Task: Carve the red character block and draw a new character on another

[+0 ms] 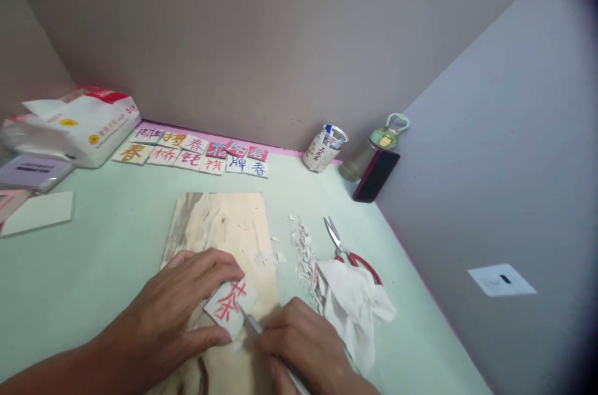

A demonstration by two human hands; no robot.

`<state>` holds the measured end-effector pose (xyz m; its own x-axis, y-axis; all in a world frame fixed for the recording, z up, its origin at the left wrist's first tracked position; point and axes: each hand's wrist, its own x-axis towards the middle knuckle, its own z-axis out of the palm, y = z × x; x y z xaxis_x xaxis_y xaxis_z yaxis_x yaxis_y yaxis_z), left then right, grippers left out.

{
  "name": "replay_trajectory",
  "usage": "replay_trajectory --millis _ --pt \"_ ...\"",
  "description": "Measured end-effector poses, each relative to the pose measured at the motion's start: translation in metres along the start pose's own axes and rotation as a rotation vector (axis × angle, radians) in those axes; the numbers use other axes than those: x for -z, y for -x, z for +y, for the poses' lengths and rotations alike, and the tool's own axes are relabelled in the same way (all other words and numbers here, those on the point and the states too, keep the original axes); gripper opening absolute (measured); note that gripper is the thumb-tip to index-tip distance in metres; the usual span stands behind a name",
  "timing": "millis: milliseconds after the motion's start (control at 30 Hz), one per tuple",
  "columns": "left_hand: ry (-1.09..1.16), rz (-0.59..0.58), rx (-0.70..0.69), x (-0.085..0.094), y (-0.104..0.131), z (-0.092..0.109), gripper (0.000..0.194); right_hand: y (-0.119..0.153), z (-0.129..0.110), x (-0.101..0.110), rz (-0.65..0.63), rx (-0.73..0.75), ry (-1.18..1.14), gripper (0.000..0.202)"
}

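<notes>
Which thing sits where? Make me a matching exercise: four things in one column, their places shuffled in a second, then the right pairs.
Things:
1. Phone
2. Tile over the wooden board
3. Scissors
4. Slim metal tool

Places:
A. In the right hand
B. Next to the white cloth
C. Standing tilted by the bottle
D. Between the left hand's fingers and thumb

Pairs: 1-C, 2-D, 3-B, 4-A.

grey walls border a pale green tabletop
</notes>
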<state>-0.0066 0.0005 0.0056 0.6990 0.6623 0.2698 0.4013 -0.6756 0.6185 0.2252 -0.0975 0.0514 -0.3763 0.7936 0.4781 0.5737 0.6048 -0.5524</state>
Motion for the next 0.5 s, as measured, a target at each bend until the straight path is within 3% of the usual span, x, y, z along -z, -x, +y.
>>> replay_trajectory --millis 333,500 --pt "-0.003 -0.002 -0.006 0.0009 -0.0006 0.0004 0.054 0.0008 0.0047 -0.0018 0.079 -0.006 -0.035 0.034" --pt "0.000 0.022 0.007 -0.0001 -0.0003 -0.0001 0.050 0.0003 0.0060 -0.0003 0.010 -0.005 -0.035 0.035"
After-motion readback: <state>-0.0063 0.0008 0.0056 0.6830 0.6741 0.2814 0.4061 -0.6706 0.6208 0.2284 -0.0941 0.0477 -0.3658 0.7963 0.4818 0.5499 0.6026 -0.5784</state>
